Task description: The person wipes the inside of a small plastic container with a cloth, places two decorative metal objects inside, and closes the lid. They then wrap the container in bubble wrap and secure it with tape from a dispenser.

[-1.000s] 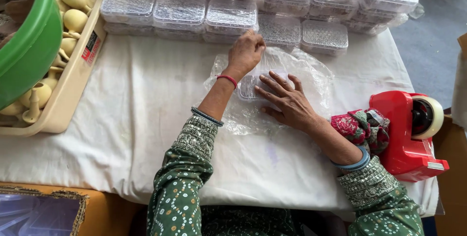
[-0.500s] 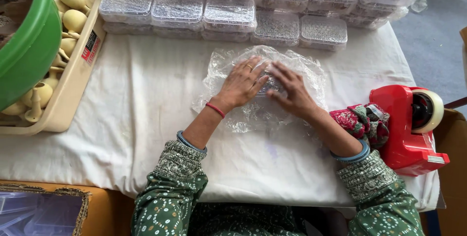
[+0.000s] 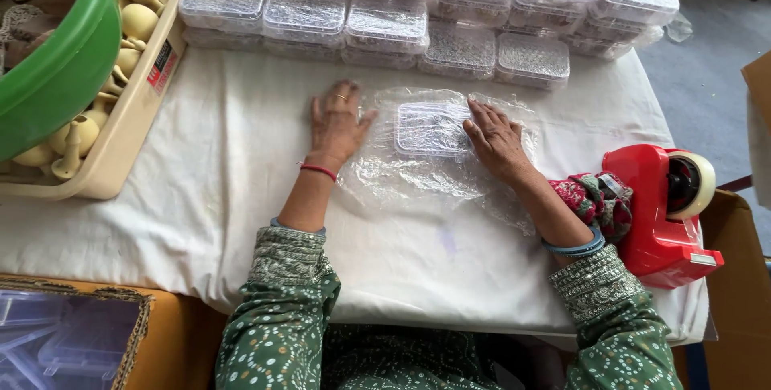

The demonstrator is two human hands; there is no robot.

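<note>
White cloth (image 3: 233,173), creased and faintly stained, covers a work table seen from above, with grey floor (image 3: 707,77) showing past its far right corner. Along the table's far edge sit rows of stacked clear lidded boxes (image 3: 385,24). At the left, a beige tray (image 3: 120,129) holds pale yellow moulded pieces, partly overlapped by a green basin (image 3: 56,69). At the right edge stands a red tape dispenser (image 3: 662,213), with a bundle of red patterned fabric (image 3: 598,201) touching it. Mid-table, a crinkled clear plastic sheet (image 3: 434,181) lies spread under one small clear box (image 3: 432,128). Left hand (image 3: 337,121) rests flat, fingers spread, on the sheet's left edge. Right hand (image 3: 498,139) lies open, fingertips touching the box's right side.
</note>
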